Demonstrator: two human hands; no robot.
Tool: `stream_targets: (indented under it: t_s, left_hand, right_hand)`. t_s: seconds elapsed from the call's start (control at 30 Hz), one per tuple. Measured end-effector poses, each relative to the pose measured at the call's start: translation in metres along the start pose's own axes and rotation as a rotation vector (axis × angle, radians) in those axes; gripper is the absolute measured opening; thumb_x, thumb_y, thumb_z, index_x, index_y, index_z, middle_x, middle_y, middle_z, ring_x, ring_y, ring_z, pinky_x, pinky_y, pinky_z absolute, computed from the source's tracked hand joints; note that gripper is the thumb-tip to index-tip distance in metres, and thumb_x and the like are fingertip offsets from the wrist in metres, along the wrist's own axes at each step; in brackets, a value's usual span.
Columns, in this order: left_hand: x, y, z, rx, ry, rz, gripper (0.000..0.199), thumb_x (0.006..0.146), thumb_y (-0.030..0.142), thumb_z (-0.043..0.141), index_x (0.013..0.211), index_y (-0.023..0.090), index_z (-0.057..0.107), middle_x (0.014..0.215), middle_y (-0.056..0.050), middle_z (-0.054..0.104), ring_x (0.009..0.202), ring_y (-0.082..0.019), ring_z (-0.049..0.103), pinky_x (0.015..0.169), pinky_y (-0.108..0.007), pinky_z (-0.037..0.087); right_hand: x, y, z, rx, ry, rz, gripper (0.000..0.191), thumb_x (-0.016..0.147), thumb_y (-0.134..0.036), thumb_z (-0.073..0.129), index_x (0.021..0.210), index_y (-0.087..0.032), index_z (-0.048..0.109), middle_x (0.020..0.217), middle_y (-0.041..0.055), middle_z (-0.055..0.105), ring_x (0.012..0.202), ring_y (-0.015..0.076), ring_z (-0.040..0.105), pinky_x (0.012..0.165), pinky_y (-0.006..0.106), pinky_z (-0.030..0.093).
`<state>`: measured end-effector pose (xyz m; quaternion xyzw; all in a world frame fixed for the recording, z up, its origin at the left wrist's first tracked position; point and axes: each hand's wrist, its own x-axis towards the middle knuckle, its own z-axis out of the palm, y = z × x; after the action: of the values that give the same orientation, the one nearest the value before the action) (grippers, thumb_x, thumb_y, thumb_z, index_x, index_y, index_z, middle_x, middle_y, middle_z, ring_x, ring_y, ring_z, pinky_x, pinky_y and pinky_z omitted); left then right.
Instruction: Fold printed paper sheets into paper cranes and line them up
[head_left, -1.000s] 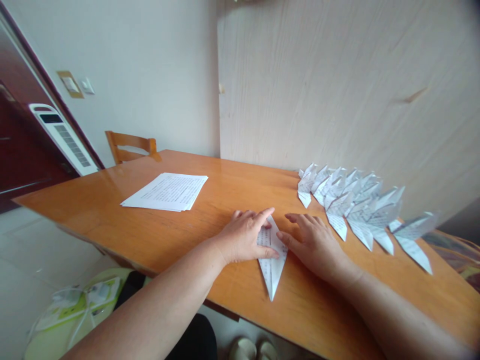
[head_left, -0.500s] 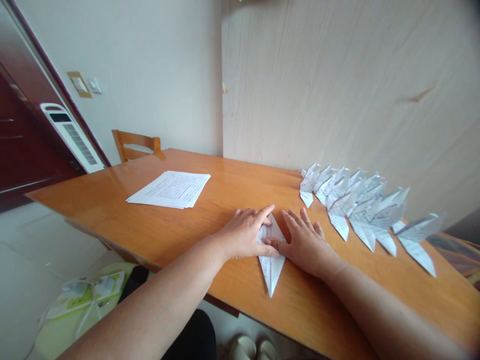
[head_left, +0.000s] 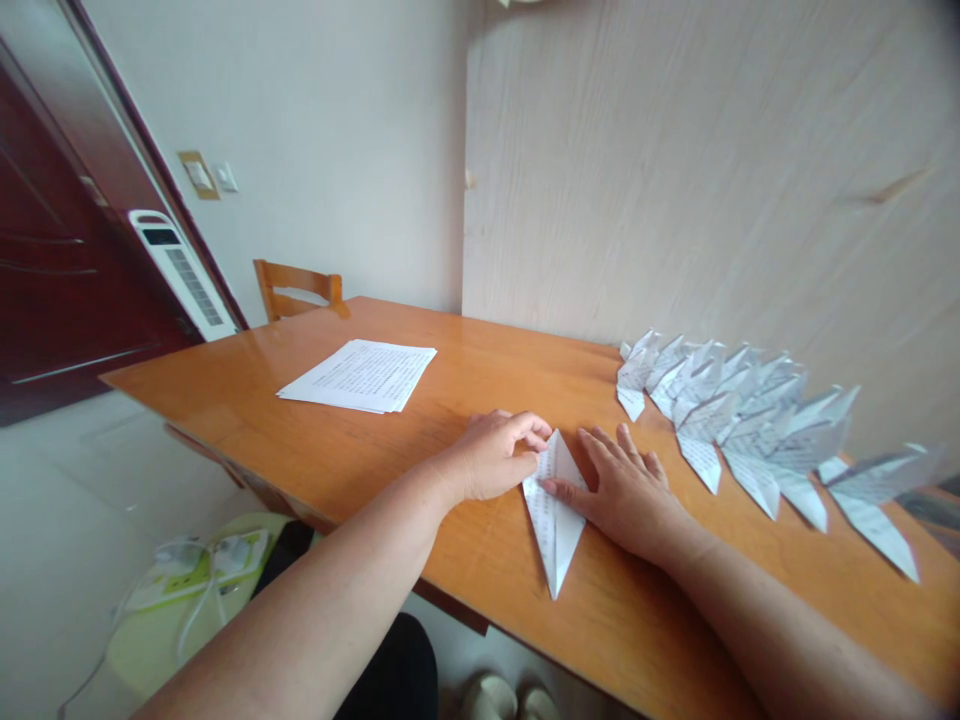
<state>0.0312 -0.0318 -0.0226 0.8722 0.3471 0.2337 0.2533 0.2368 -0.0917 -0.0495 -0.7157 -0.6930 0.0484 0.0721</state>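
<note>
A sheet of printed paper folded into a narrow diamond lies on the wooden table, one point toward the front edge. My right hand rests flat at its right side, fingers spread, with the thumb pressing on the paper's middle. At the upper left edge of the diamond is my left hand, its fingers curled and the thumb near the fingertips. Whether those fingertips pinch the paper edge is too small to tell.
Several folded paper pieces stand in rows at the table's right. A stack of printed sheets lies on the table at the left. Behind are a chair and a wall. A power strip sits on a stool lower left.
The view has shifted, moving the scene rightward. My left thumb has come off the middle of the paper and the left fingers have curled at its upper left edge. My right thumb stays on the paper.
</note>
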Motion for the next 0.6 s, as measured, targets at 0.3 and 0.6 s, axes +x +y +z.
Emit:
stream_targets:
  t_s: [0.3,0.6]
  left_hand:
    - [-0.005,-0.007,-0.002,0.150,-0.070,0.040,0.032,0.084,0.035,0.066,0.116,0.035,0.064,0.115,0.002,0.067,0.109,-0.023,0.058,0.100,-0.040,0.040]
    - [-0.002,-0.007,-0.002,0.207,-0.092,0.108,0.021,0.086,0.035,0.064,0.107,0.034,0.067,0.100,0.003,0.069,0.106,-0.023,0.057,0.099,-0.040,0.035]
  right_hand:
    - [-0.001,0.000,-0.002,0.014,0.018,0.000,0.105,0.078,-0.090,0.033,0.151,-0.016,0.040,0.162,0.0099,0.029,0.151,0.0405,0.007,0.117,0.065,0.014]
    - [-0.001,0.013,-0.005,0.123,0.026,0.013,0.077,0.092,-0.070,0.036,0.149,-0.018,0.043,0.159,0.0099,0.036,0.150,0.0401,0.014,0.118,0.061,0.020]
